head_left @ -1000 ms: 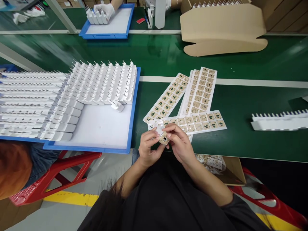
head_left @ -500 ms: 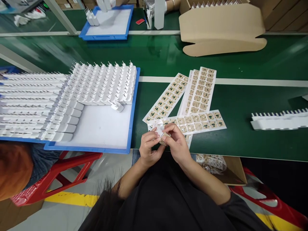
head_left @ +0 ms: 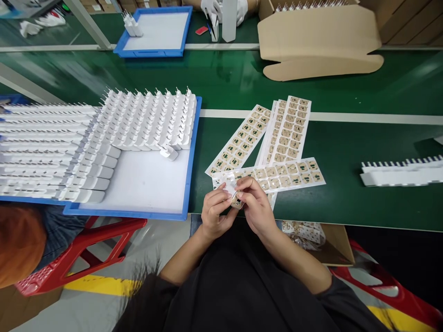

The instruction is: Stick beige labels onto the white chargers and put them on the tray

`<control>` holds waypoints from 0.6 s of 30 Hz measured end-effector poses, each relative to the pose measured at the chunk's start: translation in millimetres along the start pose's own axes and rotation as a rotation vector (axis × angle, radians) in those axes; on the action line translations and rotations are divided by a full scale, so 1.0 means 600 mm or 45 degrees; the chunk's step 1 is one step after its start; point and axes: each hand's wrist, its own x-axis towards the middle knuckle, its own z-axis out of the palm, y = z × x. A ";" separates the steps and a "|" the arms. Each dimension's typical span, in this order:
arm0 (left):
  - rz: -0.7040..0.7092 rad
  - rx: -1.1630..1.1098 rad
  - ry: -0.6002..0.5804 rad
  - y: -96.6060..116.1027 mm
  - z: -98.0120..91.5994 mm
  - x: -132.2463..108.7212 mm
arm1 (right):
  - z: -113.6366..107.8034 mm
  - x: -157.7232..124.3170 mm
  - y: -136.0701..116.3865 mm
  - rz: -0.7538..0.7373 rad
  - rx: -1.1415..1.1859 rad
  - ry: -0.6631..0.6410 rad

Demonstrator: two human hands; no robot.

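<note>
Low at the table's front edge, my left hand (head_left: 218, 212) is closed around a small white plug adapter, partly hidden by the fingers. A tan sticker (head_left: 237, 201) with dark marks shows on its near face. My right hand (head_left: 256, 203) is closed too, thumb and fingertips pinching at the sticker's edge. Just beyond the fingers lies a white sheet of tan stickers (head_left: 287, 175), on top of other sticker sheets (head_left: 292, 129). To the left, a blue-rimmed tray (head_left: 188, 184) holds rows of white plug adapters (head_left: 148, 120), with a single adapter (head_left: 168, 152) lying tilted before them.
A row of white adapters (head_left: 401, 175) lies at the right. Across the table are another blue tray (head_left: 152, 53), a cardboard box (head_left: 321, 41) and a co-worker's gloved hands (head_left: 241, 10). A red stool (head_left: 86, 253) and a seated person (head_left: 20, 244) are at left.
The sticker's dark-marked face has come into view between my hands, with my right fingers shifted slightly. Across the table, the co-worker's gloved hand has left the blue tray.
</note>
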 end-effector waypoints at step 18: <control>-0.248 -0.359 -0.108 -0.005 -0.008 -0.011 | -0.055 0.020 -0.051 -0.670 -0.801 -0.270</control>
